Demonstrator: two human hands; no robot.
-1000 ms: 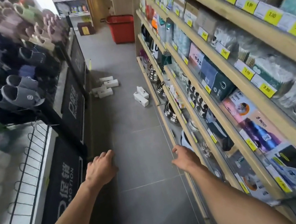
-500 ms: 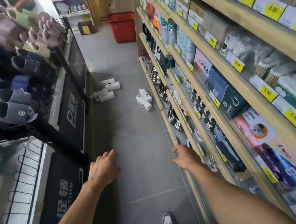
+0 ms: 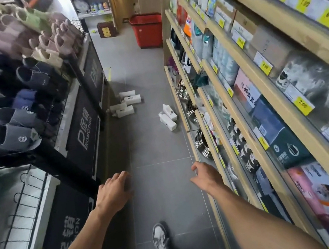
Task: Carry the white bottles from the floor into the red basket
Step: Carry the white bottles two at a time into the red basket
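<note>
Several white bottles lie on the grey floor of a shop aisle ahead of me: a cluster [image 3: 125, 106] near the left rack and two bottles [image 3: 168, 117] by the right shelf's foot. The red basket [image 3: 147, 29] stands at the aisle's far end against the right shelving. My left hand [image 3: 114, 192] and my right hand [image 3: 206, 176] are stretched forward at waist height, fingers relaxed, holding nothing, well short of the bottles.
A slipper rack [image 3: 10, 83] with black promotion panels [image 3: 86, 123] lines the left. Wooden shelves [image 3: 236, 71] full of boxed goods and metal bowls line the right. A brown box [image 3: 107, 29] sits beside the basket. My shoe [image 3: 160, 239] is on the floor tiles below.
I have walked forward along the aisle; the bottles and basket are nearer and a foot has stepped into view. Both hands stay empty and outstretched.
</note>
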